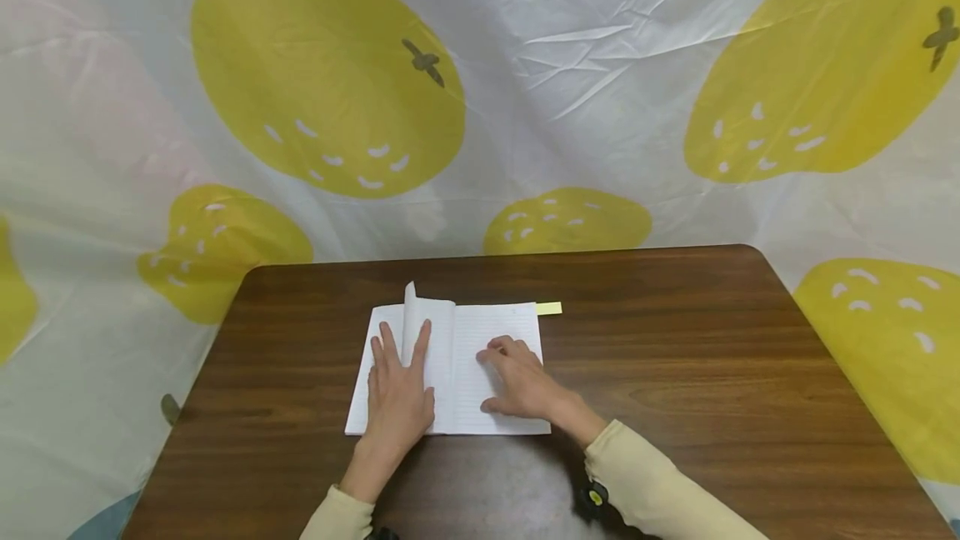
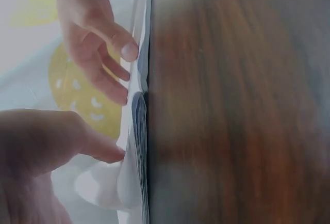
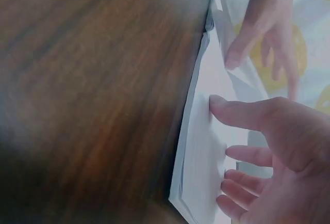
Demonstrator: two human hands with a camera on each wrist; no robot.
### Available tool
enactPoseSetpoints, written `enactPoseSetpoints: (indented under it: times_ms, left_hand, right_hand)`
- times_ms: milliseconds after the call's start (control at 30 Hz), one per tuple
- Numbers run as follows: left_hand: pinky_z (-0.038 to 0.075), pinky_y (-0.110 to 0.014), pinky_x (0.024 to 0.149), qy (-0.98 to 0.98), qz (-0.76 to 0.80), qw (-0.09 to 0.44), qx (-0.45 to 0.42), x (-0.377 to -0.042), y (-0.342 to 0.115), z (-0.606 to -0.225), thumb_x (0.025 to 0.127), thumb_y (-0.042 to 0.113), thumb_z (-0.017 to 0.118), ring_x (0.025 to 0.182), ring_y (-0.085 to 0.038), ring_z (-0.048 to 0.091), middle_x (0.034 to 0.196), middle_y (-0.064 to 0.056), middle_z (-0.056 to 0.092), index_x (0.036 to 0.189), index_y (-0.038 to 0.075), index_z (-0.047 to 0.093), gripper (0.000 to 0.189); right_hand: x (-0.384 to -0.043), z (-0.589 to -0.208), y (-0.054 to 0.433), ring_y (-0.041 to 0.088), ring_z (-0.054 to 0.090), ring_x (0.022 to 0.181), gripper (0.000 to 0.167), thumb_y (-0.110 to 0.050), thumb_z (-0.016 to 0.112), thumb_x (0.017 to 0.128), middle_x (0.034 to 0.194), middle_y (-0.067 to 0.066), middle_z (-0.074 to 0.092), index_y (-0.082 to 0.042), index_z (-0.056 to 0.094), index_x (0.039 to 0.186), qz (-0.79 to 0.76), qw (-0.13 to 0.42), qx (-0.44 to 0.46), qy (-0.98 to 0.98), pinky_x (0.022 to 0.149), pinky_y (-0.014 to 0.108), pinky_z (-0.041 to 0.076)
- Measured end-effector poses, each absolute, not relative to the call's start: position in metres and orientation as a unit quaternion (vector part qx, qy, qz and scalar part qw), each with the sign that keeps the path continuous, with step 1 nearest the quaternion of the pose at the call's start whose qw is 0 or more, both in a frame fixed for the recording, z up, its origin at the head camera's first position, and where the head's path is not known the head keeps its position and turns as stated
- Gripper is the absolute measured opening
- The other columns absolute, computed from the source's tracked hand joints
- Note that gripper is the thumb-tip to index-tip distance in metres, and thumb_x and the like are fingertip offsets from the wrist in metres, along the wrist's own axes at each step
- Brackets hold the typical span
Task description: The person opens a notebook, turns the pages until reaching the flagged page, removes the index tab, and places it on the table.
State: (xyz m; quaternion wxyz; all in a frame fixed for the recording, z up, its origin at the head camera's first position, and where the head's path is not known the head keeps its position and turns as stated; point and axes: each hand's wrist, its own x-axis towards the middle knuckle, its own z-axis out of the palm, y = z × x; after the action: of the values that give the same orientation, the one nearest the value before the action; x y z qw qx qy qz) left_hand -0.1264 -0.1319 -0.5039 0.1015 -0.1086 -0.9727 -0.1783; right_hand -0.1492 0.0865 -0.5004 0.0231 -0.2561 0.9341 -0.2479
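Note:
An open notebook [image 1: 468, 394] with lined white pages lies flat on the wooden table. On its left half, one leaf [image 1: 409, 315] stands partly raised and curled. The left hand [image 1: 399, 402] presses on that left side with its fingers spread, the thumb near the spine. Over the right page, the right hand [image 1: 521, 382] rests its fingertips and thumb on the paper, fingers loosely bent with nothing between them. In the right wrist view, the thumb [image 3: 221, 108] touches the page. A yellow sticky tab [image 1: 549, 308] juts from the notebook's upper right edge.
The brown table [image 1: 675, 340] extends around the notebook on all sides. Behind it hangs a pale curtain [image 1: 480, 107] printed with yellow fruit. Dark wrist devices show at the cuffs, one of them a black unit [image 1: 595, 496] under the right sleeve.

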Motion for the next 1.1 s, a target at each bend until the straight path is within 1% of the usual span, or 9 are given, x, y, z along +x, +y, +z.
enactPoseSetpoints:
  times_ms: [133, 200, 300, 433, 567, 667, 767, 900, 1100]
  left_hand:
    - [0.032, -0.071, 0.109, -0.978, -0.121, 0.093, -0.142, -0.127, -0.134, -0.505, 0.083, 0.008, 0.073, 0.149, -0.058, 0.019, 0.164, -0.035, 0.012, 0.14, 0.017, 0.062, 0.059]
    - [0.029, -0.07, 0.113, -0.979, -0.105, 0.085, -0.152, -0.126, -0.134, -0.505, 0.087, 0.011, 0.071, 0.151, -0.054, 0.017, 0.165, -0.033, 0.013, 0.132, 0.013, 0.068, 0.045]
    - [0.023, -0.067, 0.117, -0.98, -0.095, 0.073, -0.156, -0.126, -0.132, -0.504, 0.093, 0.022, 0.068, 0.153, -0.051, 0.014, 0.165, -0.032, 0.013, 0.128, 0.005, 0.07, 0.038]
    - [0.016, -0.064, 0.121, -0.984, -0.083, 0.051, -0.149, -0.128, -0.129, -0.502, 0.097, 0.044, 0.064, 0.156, -0.046, 0.01, 0.166, -0.031, 0.009, 0.125, -0.009, 0.067, 0.06]
    - [0.014, -0.063, 0.122, -0.988, -0.047, 0.034, -0.141, -0.128, -0.127, -0.499, 0.091, 0.057, 0.066, 0.156, -0.045, 0.009, 0.165, -0.034, 0.01, 0.123, -0.02, 0.062, 0.083]
    - [0.016, -0.064, 0.121, -0.99, -0.018, 0.042, -0.136, -0.127, -0.126, -0.497, 0.085, 0.06, 0.072, 0.155, -0.046, 0.011, 0.163, -0.037, 0.014, 0.121, -0.022, 0.061, 0.09]
    - [0.017, -0.065, 0.121, -0.99, -0.003, 0.055, -0.13, -0.125, -0.126, -0.496, 0.081, 0.061, 0.075, 0.155, -0.047, 0.014, 0.162, -0.037, 0.017, 0.12, -0.022, 0.062, 0.092]
    - [0.018, -0.065, 0.12, -0.992, -0.022, 0.045, -0.117, -0.124, -0.125, -0.496, 0.081, 0.059, 0.076, 0.154, -0.047, 0.017, 0.162, -0.037, 0.019, 0.129, -0.018, 0.058, 0.093]
    - [0.017, -0.068, 0.119, -0.987, -0.097, -0.017, -0.124, -0.127, -0.124, -0.497, 0.089, 0.047, 0.074, 0.154, -0.05, 0.013, 0.165, -0.033, 0.014, 0.152, 0.006, 0.045, 0.081]
  right_hand:
    - [-0.153, -0.497, 0.087, 0.039, 0.053, 0.115, 0.068, -0.026, 0.091, 0.072, 0.131, 0.02, 0.055, -0.003, 0.063, 0.13, -0.238, 0.035, -0.262, 0.935, 0.093, 0.053, 0.046]
    - [-0.155, -0.496, 0.087, 0.039, 0.053, 0.115, 0.069, -0.026, 0.091, 0.072, 0.131, 0.021, 0.055, -0.003, 0.062, 0.13, -0.234, 0.036, -0.266, 0.934, 0.092, 0.053, 0.046]
    - [-0.157, -0.494, 0.087, 0.039, 0.053, 0.114, 0.07, -0.027, 0.091, 0.072, 0.13, 0.021, 0.055, -0.002, 0.062, 0.131, -0.225, 0.039, -0.276, 0.934, 0.091, 0.053, 0.047]
    - [-0.164, -0.492, 0.086, 0.038, 0.054, 0.114, 0.073, -0.03, 0.092, 0.07, 0.129, 0.021, 0.055, -0.004, 0.062, 0.132, -0.21, 0.046, -0.278, 0.936, 0.091, 0.053, 0.048]
    - [-0.172, -0.492, 0.084, 0.038, 0.054, 0.114, 0.074, -0.033, 0.092, 0.071, 0.128, 0.02, 0.055, -0.005, 0.062, 0.132, -0.196, 0.052, -0.265, 0.943, 0.091, 0.053, 0.048]
    - [-0.179, -0.492, 0.081, 0.038, 0.054, 0.114, 0.072, -0.034, 0.092, 0.073, 0.127, 0.02, 0.055, -0.005, 0.063, 0.132, -0.192, 0.056, -0.253, 0.947, 0.091, 0.053, 0.049]
    - [-0.186, -0.491, 0.079, 0.037, 0.054, 0.112, 0.07, -0.034, 0.091, 0.074, 0.123, 0.019, 0.056, -0.005, 0.063, 0.132, -0.182, 0.057, -0.245, 0.951, 0.09, 0.053, 0.05]
    - [-0.197, -0.492, 0.076, 0.036, 0.054, 0.108, 0.067, -0.035, 0.089, 0.076, 0.118, 0.018, 0.055, -0.007, 0.064, 0.131, -0.166, 0.054, -0.231, 0.957, 0.087, 0.051, 0.05]
    - [-0.216, -0.492, 0.072, 0.038, 0.051, 0.114, 0.077, -0.042, 0.091, 0.072, 0.127, 0.022, 0.051, -0.007, 0.061, 0.133, -0.145, 0.055, -0.216, 0.964, 0.092, 0.051, 0.048]
